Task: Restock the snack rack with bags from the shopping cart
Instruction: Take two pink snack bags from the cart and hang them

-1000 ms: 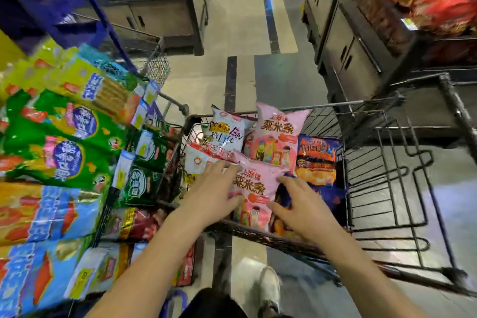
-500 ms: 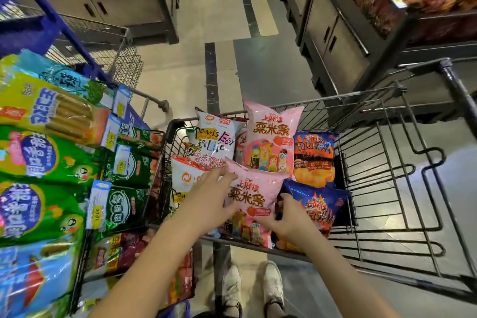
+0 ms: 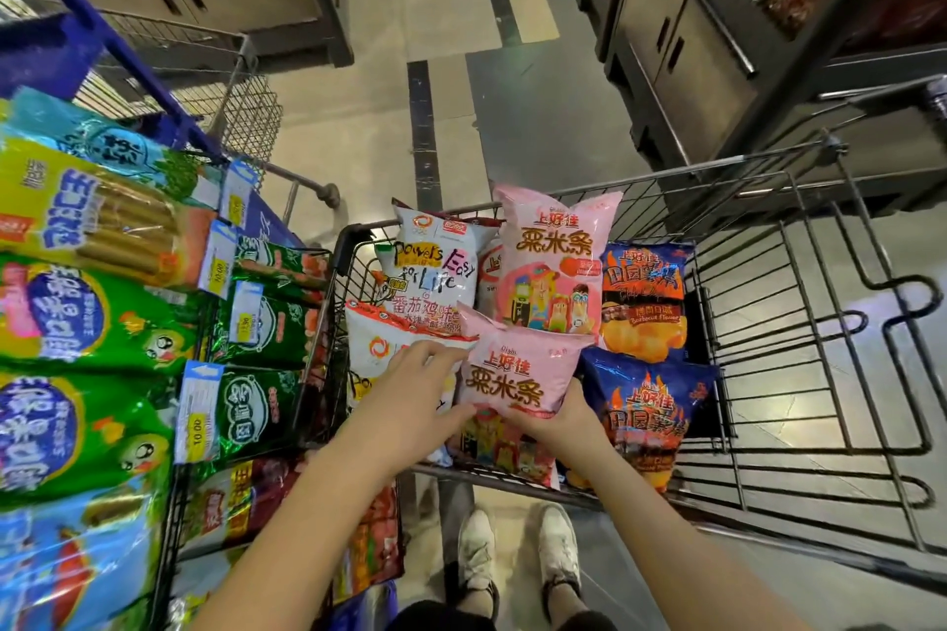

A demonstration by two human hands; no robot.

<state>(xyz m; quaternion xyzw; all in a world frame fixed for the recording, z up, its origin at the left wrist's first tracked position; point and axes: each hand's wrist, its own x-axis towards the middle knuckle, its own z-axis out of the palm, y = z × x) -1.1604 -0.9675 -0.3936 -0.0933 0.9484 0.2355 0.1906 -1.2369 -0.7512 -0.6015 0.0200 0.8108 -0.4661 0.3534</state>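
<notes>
Nearest, at the bottom edge: a pair of white shoes on the floor, toes pointing toward the shopping cart.

Just above, two bare forearms reaching into the cart's near end. Left hand laid with fingers nearly straight across a white bag, thumb side against the left edge of the front pink bag. Right hand clamped on that same bag at its lower right corner, thumb on the printed face, fingers hidden behind. Hands apart, with the pink bag between them; bag tilted, upper edge leaning away, lower part crumpled against the cart's near rim. Whether lifted free of the other bags, cannot tell.

Touching it on the right, a dark blue bag with flame print. Behind, standing more upright in a row: another white bag, a second pink bag, a second blue bag. Right part of the cart shows only bare wire.

To the left, hard against the cart, the snack rack, packed with green bags and blue ones, price tags along the shelf fronts.

Farther off, grey cabinets on either side of the aisle.
</notes>
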